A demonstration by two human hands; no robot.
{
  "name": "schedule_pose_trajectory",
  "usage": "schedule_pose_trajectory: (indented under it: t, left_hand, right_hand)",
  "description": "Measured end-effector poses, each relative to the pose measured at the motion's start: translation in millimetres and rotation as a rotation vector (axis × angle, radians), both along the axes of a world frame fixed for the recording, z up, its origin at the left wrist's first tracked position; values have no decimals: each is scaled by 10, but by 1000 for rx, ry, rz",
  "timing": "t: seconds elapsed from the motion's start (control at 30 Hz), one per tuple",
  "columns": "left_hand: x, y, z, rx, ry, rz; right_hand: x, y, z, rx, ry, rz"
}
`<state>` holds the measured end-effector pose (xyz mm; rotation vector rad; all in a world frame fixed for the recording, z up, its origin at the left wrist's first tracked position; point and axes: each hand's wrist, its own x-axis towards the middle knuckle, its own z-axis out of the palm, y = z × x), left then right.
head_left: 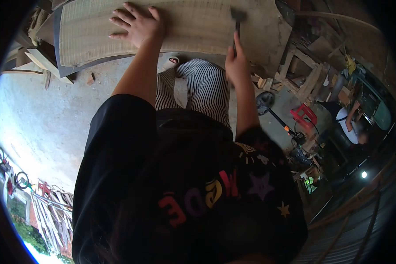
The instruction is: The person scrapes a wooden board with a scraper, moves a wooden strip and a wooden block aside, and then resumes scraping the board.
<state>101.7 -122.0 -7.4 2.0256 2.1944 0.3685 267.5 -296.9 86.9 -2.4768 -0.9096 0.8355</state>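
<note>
My left hand [138, 25] lies flat with fingers spread on a large, pale wooden panel [83, 37] with visible grain and a curved near edge. In my right hand [239, 66] is a hammer [238, 16], gripped by its thin dark handle. Its dark head is smeared by motion and overlaps the right part of the panel in this view. A darker sheet [66, 70] shows under the panel along its left and near edges.
Wood offcuts [303, 72] are heaped at the right, near a red plastic stool [303, 115] and a long-handled machine [277, 115]. Farther right, a person [348, 125] in a white top works. Boards [48, 65] lean at the left; a motorbike [9, 174] stands beyond the concrete floor [53, 119].
</note>
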Motion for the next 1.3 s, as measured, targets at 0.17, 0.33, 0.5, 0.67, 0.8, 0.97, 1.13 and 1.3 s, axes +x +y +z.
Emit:
schedule_pose_trajectory:
  t: [0.17,0.33,0.5,0.67,0.8,0.97,1.13,1.3]
  left_hand:
    - [8,40,-11,-47,48,-1]
    - [14,26,24,-76,28,6]
    - [11,34,12,-91,39,4]
    - [15,25,21,-104,65,2]
    - [14,40,-20,-85,78,11]
    - [-5,20,-22,-74,54,9]
    - [4,47,-22,-80,101,14]
    - [-8,32,-27,-65,107,-1]
  right_hand:
    - [-36,-21,-27,17,8,-29]
    - [-457,-559,43,78,-52,51]
    - [94,295,111,10,-46,13]
    - [-57,43,150,-143,30,-36]
    - [-419,-389,7,34,-72,56]
    - [135,577,263,-96,65,-74]
    - [-6,276,340,-170,106,-118]
    - [-573,-773,64,100,-91,60]
